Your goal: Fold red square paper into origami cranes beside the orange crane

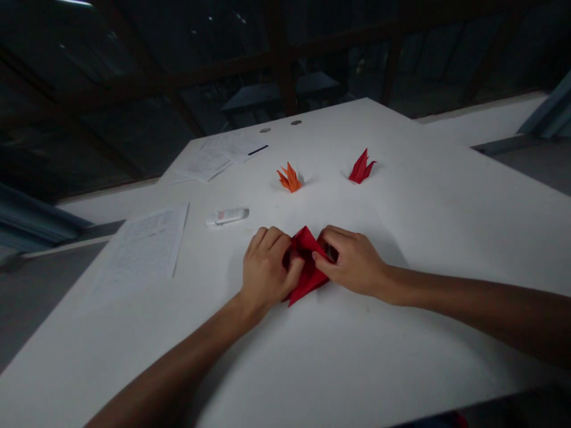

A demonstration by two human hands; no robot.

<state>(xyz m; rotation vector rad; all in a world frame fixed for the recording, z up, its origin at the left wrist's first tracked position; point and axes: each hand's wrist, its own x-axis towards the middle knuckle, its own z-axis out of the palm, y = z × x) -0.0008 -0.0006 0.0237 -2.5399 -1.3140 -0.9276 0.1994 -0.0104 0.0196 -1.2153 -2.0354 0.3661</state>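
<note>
A folded piece of red paper (307,274) is held between my two hands, low over the white table. My left hand (268,264) grips its left side, with the thumb lying on the paper and the other fingers curled. On the right side, my right hand (350,258) pinches the paper's edge between thumb and fingers. Part of the paper is hidden by the fingers. Beyond the hands stand an orange folded paper figure (290,179) and, farther right, a red folded paper figure (361,167).
A white tube (228,216) lies on the white table (428,220), left of the orange figure. Written sheets (143,246) are at the left, with more papers (209,157) and a dark pen (258,150) behind. Dark windows stand past the far edge.
</note>
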